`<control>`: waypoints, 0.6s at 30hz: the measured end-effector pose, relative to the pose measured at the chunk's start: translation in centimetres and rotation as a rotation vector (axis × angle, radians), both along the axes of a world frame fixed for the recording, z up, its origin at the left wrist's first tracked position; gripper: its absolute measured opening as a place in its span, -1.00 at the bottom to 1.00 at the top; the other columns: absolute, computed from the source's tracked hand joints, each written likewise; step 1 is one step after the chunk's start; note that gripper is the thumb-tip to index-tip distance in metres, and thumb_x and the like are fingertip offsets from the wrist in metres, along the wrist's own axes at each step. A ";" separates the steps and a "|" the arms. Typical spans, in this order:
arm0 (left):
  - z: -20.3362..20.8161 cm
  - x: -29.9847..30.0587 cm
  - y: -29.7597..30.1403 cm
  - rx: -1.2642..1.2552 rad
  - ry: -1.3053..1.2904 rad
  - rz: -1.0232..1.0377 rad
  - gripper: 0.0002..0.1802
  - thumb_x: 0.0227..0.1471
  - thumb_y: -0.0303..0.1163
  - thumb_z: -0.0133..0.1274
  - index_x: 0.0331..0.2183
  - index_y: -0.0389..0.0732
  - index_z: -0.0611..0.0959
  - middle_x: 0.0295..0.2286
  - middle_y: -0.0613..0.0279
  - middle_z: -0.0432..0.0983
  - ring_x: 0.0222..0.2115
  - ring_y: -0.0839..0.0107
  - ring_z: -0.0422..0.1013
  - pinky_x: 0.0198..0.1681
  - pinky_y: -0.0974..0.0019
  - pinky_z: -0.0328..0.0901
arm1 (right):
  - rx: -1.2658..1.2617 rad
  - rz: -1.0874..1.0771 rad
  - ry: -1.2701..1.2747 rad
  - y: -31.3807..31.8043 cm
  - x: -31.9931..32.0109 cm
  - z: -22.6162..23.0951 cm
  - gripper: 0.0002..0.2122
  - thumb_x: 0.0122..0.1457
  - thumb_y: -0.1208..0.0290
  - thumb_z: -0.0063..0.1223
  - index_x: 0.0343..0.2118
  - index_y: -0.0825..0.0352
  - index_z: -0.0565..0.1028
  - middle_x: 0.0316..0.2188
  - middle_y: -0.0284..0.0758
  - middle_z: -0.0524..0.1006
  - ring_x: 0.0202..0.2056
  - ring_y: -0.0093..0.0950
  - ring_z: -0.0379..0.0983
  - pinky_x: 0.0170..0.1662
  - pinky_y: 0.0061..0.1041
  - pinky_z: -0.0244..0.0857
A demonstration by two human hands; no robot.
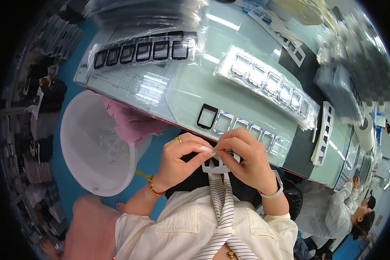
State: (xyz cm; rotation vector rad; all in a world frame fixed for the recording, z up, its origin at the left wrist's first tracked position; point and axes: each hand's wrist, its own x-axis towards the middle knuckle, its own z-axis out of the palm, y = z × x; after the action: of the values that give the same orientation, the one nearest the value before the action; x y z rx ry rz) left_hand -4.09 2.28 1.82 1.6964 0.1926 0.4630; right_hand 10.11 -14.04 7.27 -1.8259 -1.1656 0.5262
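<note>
Both hands, left hand [177,158] and right hand [247,160], pinch a white film tab [206,150] on a small frame [216,165]; uneven pulling might tear it

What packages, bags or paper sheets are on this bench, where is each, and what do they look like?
Clear plastic bag: bench centre-right, long, holding a row of pale square frames.
Clear plastic bag: bench upper left, holding a row of black square frames.
Printed paper sheet: under the bench's clear cover, left, white with grey lines.
</note>
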 end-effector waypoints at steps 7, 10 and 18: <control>-2.0 -1.7 1.2 0.038 0.040 0.197 -0.87 0.08 -0.55 0.31 -0.48 -0.29 0.69 -0.45 0.22 0.64 -0.44 0.41 0.52 -0.36 0.39 0.33 | -0.005 -0.214 0.132 0.4 1.5 0.0 -0.94 0.22 0.65 0.20 -0.27 0.45 0.55 -0.30 -0.31 0.59 -0.26 -0.50 0.50 -0.13 -0.55 0.37; -2.9 -2.5 1.4 -0.007 0.101 0.281 -0.81 0.10 -0.53 0.30 -0.52 -0.31 0.65 -0.54 0.26 0.58 -0.50 0.45 0.45 -0.41 0.40 0.28 | 0.020 -0.330 0.230 1.2 2.5 -1.4 -0.95 0.31 0.59 0.16 -0.25 0.47 0.57 -0.33 -0.40 0.60 -0.25 -0.64 0.45 -0.10 -0.59 0.34; -3.0 -0.7 0.7 0.272 0.075 0.270 -0.89 0.01 -0.44 0.41 -0.36 -0.17 0.78 -0.65 0.33 0.45 -0.68 0.45 0.32 -0.61 0.32 0.17 | -0.042 -0.350 0.201 4.0 2.6 -3.9 -0.89 0.31 0.52 0.19 -0.21 0.47 0.59 -0.35 -0.41 0.63 -0.27 -0.64 0.46 -0.12 -0.60 0.35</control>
State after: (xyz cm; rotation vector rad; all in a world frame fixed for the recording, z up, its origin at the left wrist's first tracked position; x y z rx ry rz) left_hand -4.81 3.00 -1.13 1.9659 0.4329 0.6489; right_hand 12.72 -10.00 3.32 -1.9106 -0.6866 0.5180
